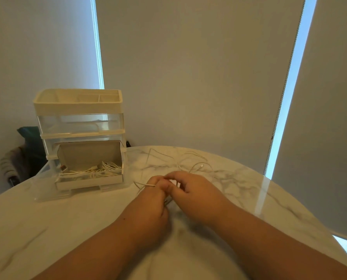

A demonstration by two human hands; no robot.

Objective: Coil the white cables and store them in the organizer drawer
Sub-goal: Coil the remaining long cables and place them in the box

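At the far left of the marble-veined worktop (47, 229) stands one cream-and-clear plastic organizer (79, 110), boxy, with an open divided tray on top. Its lowest drawer (89, 181) is pulled out, and thin coiled cables (105, 168) lie tangled inside it; I cannot count them. Just right of the drawer, near the middle of the worktop, two bare hands meet. The left hand (154, 199) is curled round strands of a thin white cable (148, 185), a short end poking out leftward past its fingers. The right hand (190, 190) touches it, thumb and forefinger pinching the same cable at the left fingertips. Beyond both hands, loose strands (198, 166) sprawl in open loops on the glossy stone. Pale roller blinds (188, 67) hang behind.
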